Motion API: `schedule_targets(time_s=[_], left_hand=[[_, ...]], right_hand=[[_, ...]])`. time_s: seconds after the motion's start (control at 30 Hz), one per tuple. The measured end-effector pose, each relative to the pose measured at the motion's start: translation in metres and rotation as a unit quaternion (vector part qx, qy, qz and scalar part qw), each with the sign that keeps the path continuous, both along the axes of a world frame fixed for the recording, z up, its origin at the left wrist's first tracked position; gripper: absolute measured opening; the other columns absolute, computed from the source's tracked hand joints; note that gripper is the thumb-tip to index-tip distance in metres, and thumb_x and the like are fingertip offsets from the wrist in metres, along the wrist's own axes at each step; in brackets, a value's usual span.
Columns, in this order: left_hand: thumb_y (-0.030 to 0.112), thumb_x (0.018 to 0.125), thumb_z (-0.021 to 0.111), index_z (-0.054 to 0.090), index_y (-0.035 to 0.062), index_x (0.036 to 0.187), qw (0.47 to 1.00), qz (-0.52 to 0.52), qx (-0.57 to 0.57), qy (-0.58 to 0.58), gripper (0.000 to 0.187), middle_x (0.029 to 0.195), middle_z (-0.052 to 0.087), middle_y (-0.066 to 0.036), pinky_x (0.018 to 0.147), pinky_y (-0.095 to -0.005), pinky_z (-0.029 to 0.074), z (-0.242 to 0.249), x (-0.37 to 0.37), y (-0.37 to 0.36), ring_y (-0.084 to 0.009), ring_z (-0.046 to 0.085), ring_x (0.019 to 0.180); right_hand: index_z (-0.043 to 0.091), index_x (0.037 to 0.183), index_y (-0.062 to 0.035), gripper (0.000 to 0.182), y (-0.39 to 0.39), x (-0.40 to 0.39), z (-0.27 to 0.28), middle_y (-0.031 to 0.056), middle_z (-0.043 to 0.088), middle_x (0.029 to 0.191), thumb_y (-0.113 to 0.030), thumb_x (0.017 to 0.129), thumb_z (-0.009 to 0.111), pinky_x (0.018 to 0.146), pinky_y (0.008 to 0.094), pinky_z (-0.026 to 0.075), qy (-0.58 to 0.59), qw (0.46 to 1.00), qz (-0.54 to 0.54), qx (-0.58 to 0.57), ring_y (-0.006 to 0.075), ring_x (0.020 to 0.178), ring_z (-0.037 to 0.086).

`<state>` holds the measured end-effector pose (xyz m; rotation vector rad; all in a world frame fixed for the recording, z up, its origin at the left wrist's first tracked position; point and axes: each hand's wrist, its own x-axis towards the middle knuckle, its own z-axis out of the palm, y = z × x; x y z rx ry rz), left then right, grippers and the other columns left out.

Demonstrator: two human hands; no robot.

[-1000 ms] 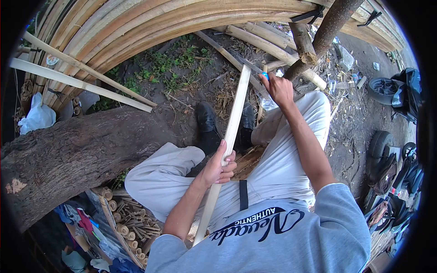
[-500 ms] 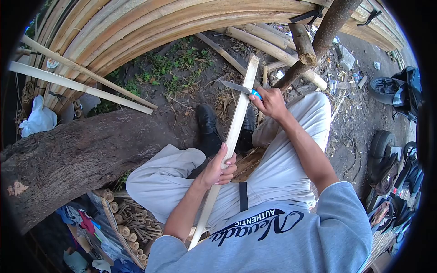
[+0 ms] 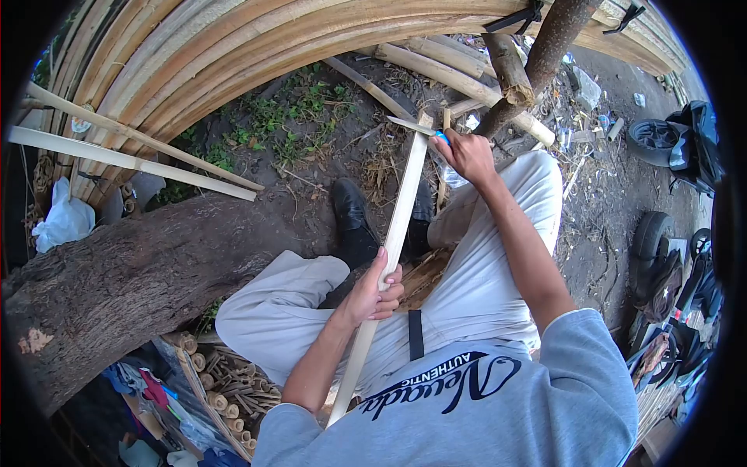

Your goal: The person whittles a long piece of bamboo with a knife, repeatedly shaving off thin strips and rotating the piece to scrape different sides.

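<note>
A long pale wooden strip (image 3: 402, 206), likely split bamboo, slants from my lap up toward the bamboo stack. My left hand (image 3: 373, 292) wraps round its lower half, thumb along the top side. Near the strip's far end, my right hand (image 3: 469, 159) is closed on the blue handle of a knife (image 3: 414, 125). The blade lies across the strip, its tip pointing left. Both my legs are bent to either side of the strip, and black shoes (image 3: 352, 206) rest on the soil beyond.
A thick tree trunk (image 3: 132, 265) lies on the left. Long bamboo slats (image 3: 257, 50) are bundled across the top, and cut poles (image 3: 443, 74) lie before an upright branch (image 3: 545, 58). Bamboo pieces (image 3: 233, 385) fill a crate at lower left. Wheels (image 3: 652, 140) stand on the right.
My right hand and the knife have moved up along the strip toward its far end. My left hand keeps its hold at about the same place.
</note>
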<state>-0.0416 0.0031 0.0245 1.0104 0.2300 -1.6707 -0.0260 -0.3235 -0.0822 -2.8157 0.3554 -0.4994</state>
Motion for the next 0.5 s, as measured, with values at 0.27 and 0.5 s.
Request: schedule_targets(time_s=[0.27,0.5], left_hand=[[0.075,0.097,0.024,0.033,0.0188,0.076,0.999,0.045,-0.009,0.020,0.060,0.054,0.020,0.009,0.031,-0.0200,0.016,-0.010,0.002,0.007,-0.0020,0.015,0.037],[0.075,0.097,0.024,0.032,0.0188,0.075,0.999,0.012,-0.021,0.030,0.061,0.054,0.020,0.009,0.030,-0.0202,0.016,-0.006,0.000,0.001,-0.0023,0.014,0.037]], right_hand=[[0.055,0.071,-0.0077,0.050,0.040,-0.011,0.012,0.0147,0.054,0.050,-0.050,0.098,0.055,0.046,0.0464,0.046,-0.021,0.985,0.154,0.076,0.0361,0.048,0.060],[0.059,0.073,-0.0072,0.051,0.017,0.005,-0.006,0.0177,0.056,0.051,-0.051,0.099,0.052,0.045,0.0481,0.048,-0.025,0.999,-0.021,0.012,0.0381,0.048,0.061]])
